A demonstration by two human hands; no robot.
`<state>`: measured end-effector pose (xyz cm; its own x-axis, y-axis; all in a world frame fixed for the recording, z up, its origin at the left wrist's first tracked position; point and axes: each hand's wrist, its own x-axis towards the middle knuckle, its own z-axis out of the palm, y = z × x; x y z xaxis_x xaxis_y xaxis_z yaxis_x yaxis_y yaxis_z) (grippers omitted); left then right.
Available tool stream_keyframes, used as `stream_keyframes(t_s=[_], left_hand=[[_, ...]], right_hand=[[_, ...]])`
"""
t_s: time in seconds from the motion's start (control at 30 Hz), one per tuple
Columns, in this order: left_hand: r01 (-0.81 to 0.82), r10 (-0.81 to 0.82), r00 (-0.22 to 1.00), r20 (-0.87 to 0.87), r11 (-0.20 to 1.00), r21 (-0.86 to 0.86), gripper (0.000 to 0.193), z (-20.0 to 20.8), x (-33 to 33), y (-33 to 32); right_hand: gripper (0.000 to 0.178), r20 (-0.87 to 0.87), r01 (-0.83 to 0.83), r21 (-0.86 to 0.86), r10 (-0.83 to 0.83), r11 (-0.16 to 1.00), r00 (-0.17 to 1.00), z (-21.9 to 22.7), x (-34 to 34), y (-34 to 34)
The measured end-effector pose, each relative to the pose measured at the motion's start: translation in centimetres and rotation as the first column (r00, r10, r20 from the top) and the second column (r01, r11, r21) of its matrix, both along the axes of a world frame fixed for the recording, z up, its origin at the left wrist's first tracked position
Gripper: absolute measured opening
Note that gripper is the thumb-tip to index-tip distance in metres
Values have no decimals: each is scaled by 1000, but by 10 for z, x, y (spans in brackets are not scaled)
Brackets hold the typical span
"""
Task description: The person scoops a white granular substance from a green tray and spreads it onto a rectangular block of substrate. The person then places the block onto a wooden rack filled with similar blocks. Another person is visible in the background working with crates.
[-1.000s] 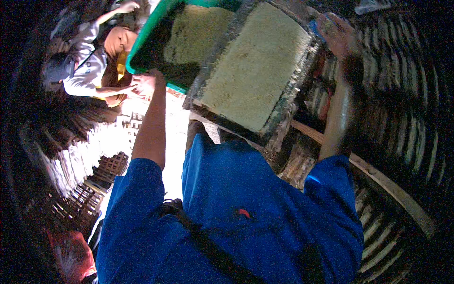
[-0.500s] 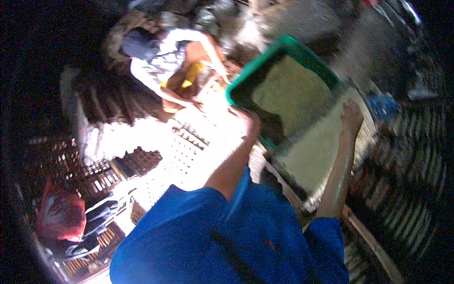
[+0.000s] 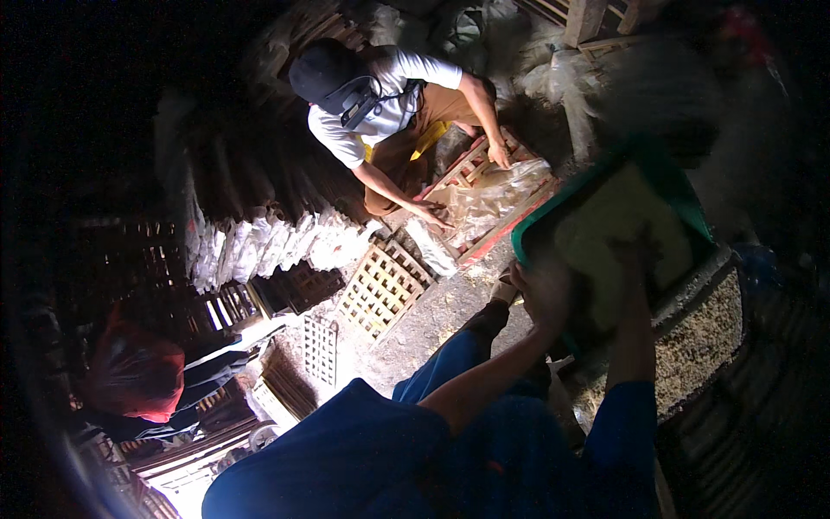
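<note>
A deep green tub (image 3: pixel 692 203) stands at the right, holding a pale, fine-grained heap (image 3: pixel 605 216). Over that heap is my right hand (image 3: pixel 637 249), dark and blurred, its fingers looking spread. My left hand (image 3: pixel 543 296) is at the tub's near left side; motion smears its fingers, so whether it grips the rim cannot be made out. Against the tub's near right side lies a shallow rectangular tray (image 3: pixel 692 342) of coarse, light-brown crumbly material, with neither hand on it.
Ahead, a co-worker in a cap (image 3: pixel 398 112) crouches, both hands on a red-edged wooden crate (image 3: pixel 497 195) lined with clear plastic. Slatted wooden racks (image 3: pixel 380 290) lie on the floor left of my leg. A red plastic bag (image 3: pixel 138 372) sits at the far left, beneath stacked sheets (image 3: pixel 251 246).
The view has swung, shifting the scene rightward. My right hand has left the tray's surface and moved over the tub. The tray's contents now look coarser. The co-worker's hands stay at the crate.
</note>
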<state>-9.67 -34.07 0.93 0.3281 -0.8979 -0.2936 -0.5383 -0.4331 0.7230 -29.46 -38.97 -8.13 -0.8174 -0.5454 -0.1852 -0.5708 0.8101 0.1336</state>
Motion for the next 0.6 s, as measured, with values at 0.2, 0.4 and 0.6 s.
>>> stream_keyframes(t_s=[0.2,0.4,0.6], left_hand=[[4,-7,999,32,998,69,81,-25,2,10],[-76,104,988,-111,971,226,79,-25,-1,1],[28,-5,982,186,993,-119,87,-20,0,4]], right_hand=[[82,104,34,50,-39,998,994,-46,-14,22],[89,171,70,42,-76,997,982,-82,-18,36],[83,201,110,-39,-100,993,975,-60,6,27]])
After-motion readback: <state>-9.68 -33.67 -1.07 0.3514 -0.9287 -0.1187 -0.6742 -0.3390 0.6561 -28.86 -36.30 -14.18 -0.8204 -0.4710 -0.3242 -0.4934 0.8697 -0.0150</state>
